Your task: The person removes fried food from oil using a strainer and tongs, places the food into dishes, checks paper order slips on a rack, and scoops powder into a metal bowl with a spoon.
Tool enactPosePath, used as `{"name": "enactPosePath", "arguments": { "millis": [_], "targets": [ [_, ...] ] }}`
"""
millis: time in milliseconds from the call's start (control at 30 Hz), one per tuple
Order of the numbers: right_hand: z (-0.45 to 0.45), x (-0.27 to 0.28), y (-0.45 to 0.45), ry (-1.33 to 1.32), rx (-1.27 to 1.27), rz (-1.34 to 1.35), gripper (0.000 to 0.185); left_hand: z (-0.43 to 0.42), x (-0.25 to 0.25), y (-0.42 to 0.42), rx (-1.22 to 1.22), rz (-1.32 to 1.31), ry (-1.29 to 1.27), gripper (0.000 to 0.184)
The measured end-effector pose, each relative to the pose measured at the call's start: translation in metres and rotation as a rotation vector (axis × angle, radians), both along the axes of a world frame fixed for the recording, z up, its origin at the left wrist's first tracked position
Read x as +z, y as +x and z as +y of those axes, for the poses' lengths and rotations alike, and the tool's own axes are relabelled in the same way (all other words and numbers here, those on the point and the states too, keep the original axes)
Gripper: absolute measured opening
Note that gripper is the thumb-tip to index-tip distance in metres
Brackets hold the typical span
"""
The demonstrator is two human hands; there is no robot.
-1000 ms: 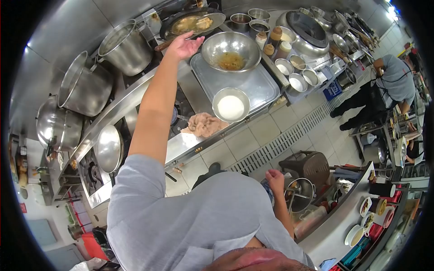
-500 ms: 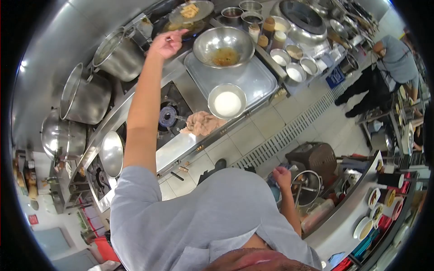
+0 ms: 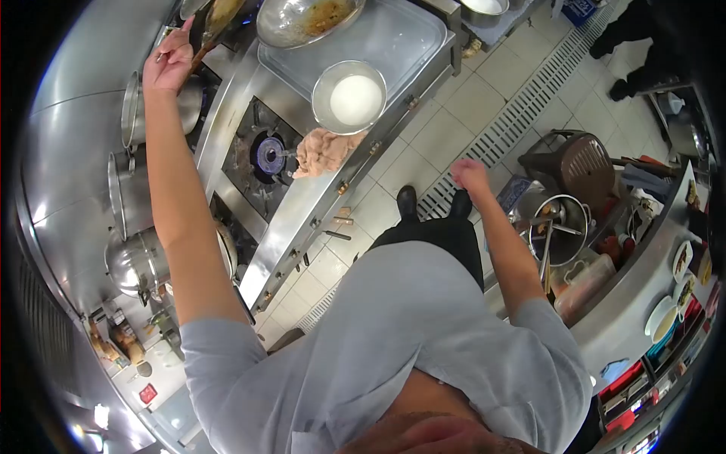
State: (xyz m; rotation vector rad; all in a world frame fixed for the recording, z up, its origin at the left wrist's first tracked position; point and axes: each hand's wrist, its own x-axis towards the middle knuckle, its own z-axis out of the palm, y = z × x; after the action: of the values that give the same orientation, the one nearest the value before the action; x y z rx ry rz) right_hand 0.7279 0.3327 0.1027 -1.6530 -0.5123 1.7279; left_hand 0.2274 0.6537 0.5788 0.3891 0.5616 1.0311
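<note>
Cooking range: long steel stove [image 3: 291, 216] running from the near left towards the far middle, knobs along its front edge.
Floor drain: slotted grate [image 3: 522, 106] crossing the pale tiles right of the stove.
Tray: grey metal tray [image 3: 423, 45] on the stove's far end, under two bowls.
Pots: steel pots [image 3: 130, 193] in a row along the wall at left, partly behind the left arm.
Stool: brown stool [image 3: 575, 166] at right, past the drain.
Wide bowl: shiny metal bowl [image 3: 278, 29] at the tray's far left, brownish liquid inside, cut off by the frame.
Pan: wok [image 3: 225, 24] at far left, golden contents, only partly in view.
Burner: lit ring [image 3: 271, 155] with bluish flame, nothing set on it.
Small bowl: steel bowl [image 3: 324, 94] of white contents, at the tray's near edge.
Cloth: crumpled pinkish cloth [image 3: 327, 153] on the stove edge, just nearer than the small bowl.
Left hand: hand [image 3: 168, 62] at far left, one finger stretched towards a round metal edge [image 3: 193, 6], the others bent in; cannot tell whether it grips anything.
Right hand: fist [image 3: 470, 175] above the floor, fingers drawn together, nothing visible in it.
Handle: wooden handle [image 3: 202, 55] slanting from the wok, just right of the left hand; contact unclear.
</note>
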Motion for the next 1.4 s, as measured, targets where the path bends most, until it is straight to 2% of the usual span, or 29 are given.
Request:
{"name": "enactPosePath", "arguments": {
  "millis": [100, 200, 300, 500, 700, 1067, 1167, 1400],
  "targets": [
    [0.062, -0.008, -0.037, -0.024, -0.106, 0.134, 0.025, -0.006, 0.000, 0.005, -0.022, 0.032, 0.031, 0.056],
    [0.117, -0.007, -0.067, -0.007, -0.240, 0.282, 0.054, -0.014, 0.006, 0.012, 0.028, 0.035, 0.025, 0.056],
    [0.151, -0.002, -0.085, 0.040, -0.293, 0.283, 0.059, -0.017, 0.008, 0.010, 0.024, 0.093, 0.047, 0.055],
    [0.177, -0.014, -0.098, 0.051, -0.256, 0.377, 0.050, -0.024, 0.014, 0.011, 0.014, 0.089, 0.062, 0.052],
    [0.183, -0.023, -0.101, 0.092, -0.268, 0.430, 0.030, -0.026, 0.010, 0.003, 0.031, 0.161, 0.102, 0.052],
    [0.182, -0.018, -0.101, 0.064, -0.268, 0.396, 0.031, -0.021, -0.003, -0.005, 0.021, 0.135, 0.082, 0.049],
    [0.179, -0.005, -0.098, 0.039, -0.200, 0.384, 0.034, -0.025, -0.001, -0.003, 0.044, 0.119, 0.080, 0.049],
    [0.104, -0.005, -0.067, -0.007, -0.088, 0.258, 0.038, -0.032, -0.012, 0.004, 0.020, 0.121, 0.086, 0.049]
  ]
}}
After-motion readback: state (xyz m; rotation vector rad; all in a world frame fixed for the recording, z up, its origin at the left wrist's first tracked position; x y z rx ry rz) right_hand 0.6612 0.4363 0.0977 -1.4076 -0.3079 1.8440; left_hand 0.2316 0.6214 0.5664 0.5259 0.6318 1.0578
